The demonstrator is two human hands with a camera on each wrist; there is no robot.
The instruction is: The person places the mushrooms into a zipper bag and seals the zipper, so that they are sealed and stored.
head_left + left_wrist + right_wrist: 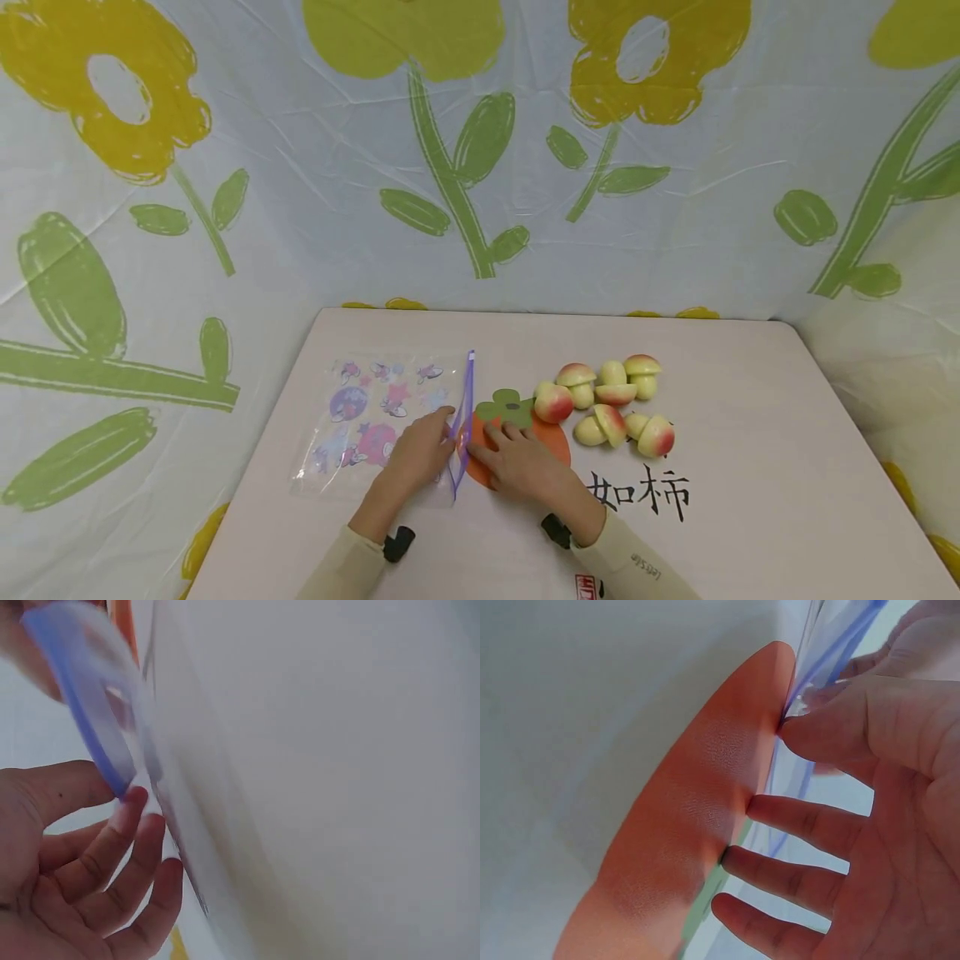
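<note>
A clear zip bag printed with pink and purple cartoon figures lies flat on the left side of the table. Its purple zip edge faces right, and the mouth gapes slightly between the two hands. My left hand pinches the purple edge between thumb and forefinger, the other fingers loosely bent beneath. On the opposite lip rests the thumb of my right hand. That hand's other fingers are spread and fairly straight, tips down on the orange persimmon print.
Several mushroom-shaped pieces with pale yellow stems and reddish caps lie in a group right of the bag. The pale table bears black written characters. Behind it hangs a flowered cloth.
</note>
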